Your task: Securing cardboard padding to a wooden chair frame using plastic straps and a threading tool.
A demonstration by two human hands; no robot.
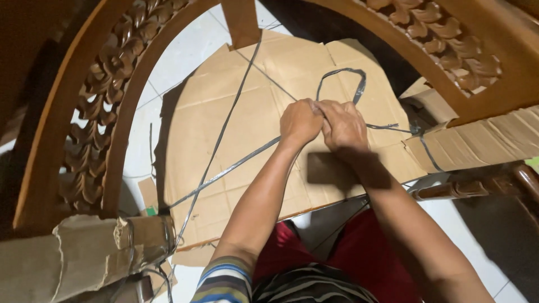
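Pinching grey strap (337, 78), left hand (301, 122), right hand (343, 125), grips closed, over cardboard (236, 112)

strap (236, 168) end hidden inside both fists; carved chair frame (95, 112) cut off at top edge; forearms blurred

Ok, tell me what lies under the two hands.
Under the left hand and right hand lies a flat cardboard sheet, crossed by grey strapping. Both fists close on the strap; the part inside them is hidden.
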